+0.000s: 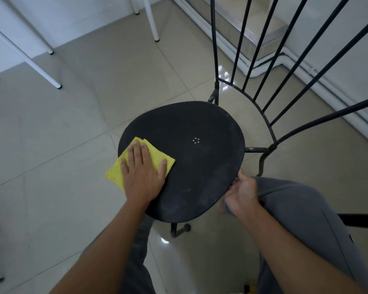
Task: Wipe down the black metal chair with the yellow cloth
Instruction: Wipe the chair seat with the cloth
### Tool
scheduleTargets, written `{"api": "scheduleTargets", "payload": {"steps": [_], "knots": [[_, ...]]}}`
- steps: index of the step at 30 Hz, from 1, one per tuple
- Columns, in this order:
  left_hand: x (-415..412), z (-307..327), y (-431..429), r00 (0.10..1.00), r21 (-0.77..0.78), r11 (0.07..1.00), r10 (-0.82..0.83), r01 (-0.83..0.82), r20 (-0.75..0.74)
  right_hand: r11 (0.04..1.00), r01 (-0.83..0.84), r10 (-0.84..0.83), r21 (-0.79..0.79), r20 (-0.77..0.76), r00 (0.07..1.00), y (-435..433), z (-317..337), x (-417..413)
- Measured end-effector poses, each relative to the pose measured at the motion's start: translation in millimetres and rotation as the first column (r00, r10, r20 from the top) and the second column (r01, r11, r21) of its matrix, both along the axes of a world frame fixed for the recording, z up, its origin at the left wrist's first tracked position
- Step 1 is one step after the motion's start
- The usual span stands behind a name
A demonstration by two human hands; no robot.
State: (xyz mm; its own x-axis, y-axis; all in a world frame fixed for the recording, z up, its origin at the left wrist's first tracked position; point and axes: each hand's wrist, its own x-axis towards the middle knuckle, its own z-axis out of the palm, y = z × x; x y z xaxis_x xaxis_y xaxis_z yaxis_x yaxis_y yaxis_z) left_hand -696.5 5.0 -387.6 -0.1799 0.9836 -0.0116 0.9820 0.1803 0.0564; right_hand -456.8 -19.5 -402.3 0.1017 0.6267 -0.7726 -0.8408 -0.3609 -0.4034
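- the black metal chair (271, 146) has its round seat (189, 162) facing up.
- the folded yellow cloth (115, 172) lies on the seat's left edge, partly overhanging it.
- the left hand (143, 172) presses flat on the cloth, fingers straight and spread.
- the right hand (240, 194) curls its fingers round the seat's near right rim.

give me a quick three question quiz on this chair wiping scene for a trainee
1. True or false: the left hand lies flat on the yellow cloth.
2. What does the right hand grip? A) the edge of the seat B) a back bar C) the cloth
3. Fill in: the chair's back is made of thin black ___.
Key: 1 true; 2 A; 3 bars.
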Motion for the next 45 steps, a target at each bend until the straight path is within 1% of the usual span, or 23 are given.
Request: {"api": "scheduleTargets", "payload": {"steps": [7, 13, 20, 23, 26, 30, 36, 40, 45], "knots": [[31.7, 3.8, -49.3, 0.996, -0.037, 0.996, -0.078, 0.077, -0.039, 1.000, -0.002, 0.003, 0.011, -0.012, 1.000, -0.6, -1.3, 1.0], [88.8, 9.3, -67.9, 0.971, -0.083, 0.967, -0.240, 0.241, 0.014, 1.000, -0.002, 0.003, 0.006, -0.023, 1.000, 0.3, 0.8, 2.3], [153.8, 6.6, -16.5, 0.939, -0.068, 0.939, -0.332, 0.338, 0.092, 0.998, -0.060, 0.058, -0.017, -0.083, 0.995, -4.6, -3.7, 5.7], [171.5, 4.9, 15.1, 0.925, -0.058, 0.926, -0.366, 0.372, 0.103, 0.999, -0.033, 0.035, 0.027, -0.073, 0.997, -4.1, -2.0, 5.8], [180.0, 3.8, 47.9, 0.920, -0.057, 0.921, -0.380, 0.386, 0.097, 0.999, 0.000, 0.002, 0.036, -0.059, 0.998, -2.3, -0.9, 5.2], [167.9, 5.3, 88.0, 0.930, -0.080, 0.929, -0.352, 0.360, 0.103, 0.999, -0.009, 0.011, 0.043, -0.034, 0.999, -2.2, -7.2, 3.2], [87.1, 6.1, 118.1, 0.981, -0.086, 0.980, -0.174, 0.181, 0.080, 0.999, 0.005, -0.003, 0.042, -0.060, 0.998, -1.5, -14.3, 4.4], [26.7, 6.4, 103.0, 0.995, -0.045, 0.996, -0.076, 0.078, 0.060, 0.998, -0.008, 0.011, 0.057, -0.053, 0.999, -2.0, -14.0, 4.1], [-3.6, 3.4, 61.8, 0.999, -0.012, 1.000, -0.027, 0.028, 0.027, 0.998, -0.007, 0.009, 0.056, -0.038, 0.999, -2.4, -9.3, 3.1]]}}
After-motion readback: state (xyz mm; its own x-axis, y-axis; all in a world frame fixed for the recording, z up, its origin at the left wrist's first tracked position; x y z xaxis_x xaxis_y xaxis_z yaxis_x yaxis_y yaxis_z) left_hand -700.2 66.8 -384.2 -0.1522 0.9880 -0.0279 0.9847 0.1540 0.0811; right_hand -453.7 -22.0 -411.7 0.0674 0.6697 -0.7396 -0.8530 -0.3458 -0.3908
